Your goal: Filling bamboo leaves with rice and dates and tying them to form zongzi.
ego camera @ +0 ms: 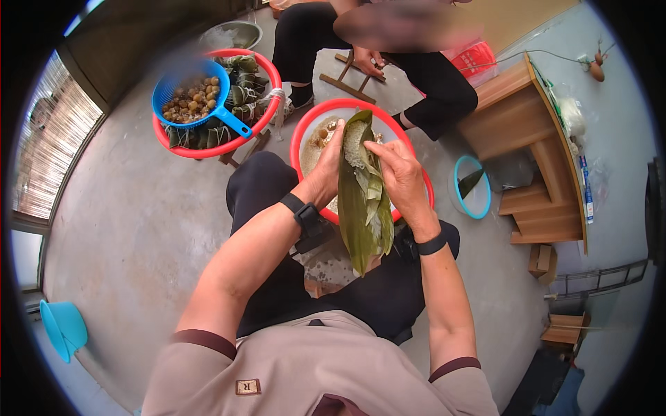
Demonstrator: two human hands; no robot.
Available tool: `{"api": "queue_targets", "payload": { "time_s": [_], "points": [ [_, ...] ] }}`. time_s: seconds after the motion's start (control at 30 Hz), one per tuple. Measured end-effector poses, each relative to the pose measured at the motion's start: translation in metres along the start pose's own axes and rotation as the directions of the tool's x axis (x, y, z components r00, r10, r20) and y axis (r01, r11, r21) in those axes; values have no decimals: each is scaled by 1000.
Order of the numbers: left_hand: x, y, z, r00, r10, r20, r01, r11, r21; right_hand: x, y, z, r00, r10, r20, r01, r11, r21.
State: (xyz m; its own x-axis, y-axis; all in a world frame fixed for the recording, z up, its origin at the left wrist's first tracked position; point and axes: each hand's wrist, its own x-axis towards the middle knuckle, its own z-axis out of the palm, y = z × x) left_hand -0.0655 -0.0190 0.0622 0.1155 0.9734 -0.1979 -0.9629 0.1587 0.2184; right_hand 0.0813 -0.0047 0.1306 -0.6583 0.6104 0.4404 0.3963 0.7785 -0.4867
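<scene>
Over a red-rimmed basin (424, 177) in front of me, my left hand (325, 169) holds long green leaves (354, 218) from their left side, thumb upward. White rice grains (355, 143) lie in the hollow at the leaves' upper end. My right hand (403, 171) is at the right side of the leaves, its index fingertip against the rice and its other fingers curled. Whether those fingers pinch the leaf edge is hidden. Loose rice and a few brown round pieces (323, 133) show in the basin behind my left hand.
At upper left, a blue strainer (229, 117) of brown round pieces sits on tied leaf-wrapped dumplings (242, 95) in another red-rimmed basin (273, 70). A person (307, 31) sits opposite beside a wooden stool (346, 83). Right are a blue-rimmed tub (486, 200) holding a leaf, and wooden furniture (499, 125).
</scene>
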Motion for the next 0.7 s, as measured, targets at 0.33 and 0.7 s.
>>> {"api": "queue_targets", "payload": {
  "time_s": [0.33,0.7],
  "points": [
    [-5,6,14,994,108,-30,-108,994,10,-7,-5,-5,972,-232,27,233,952,-201],
    [-3,9,2,999,0,47,0,1000,12,-10,-12,-11,918,-354,177,390,885,-256]
  ]
}}
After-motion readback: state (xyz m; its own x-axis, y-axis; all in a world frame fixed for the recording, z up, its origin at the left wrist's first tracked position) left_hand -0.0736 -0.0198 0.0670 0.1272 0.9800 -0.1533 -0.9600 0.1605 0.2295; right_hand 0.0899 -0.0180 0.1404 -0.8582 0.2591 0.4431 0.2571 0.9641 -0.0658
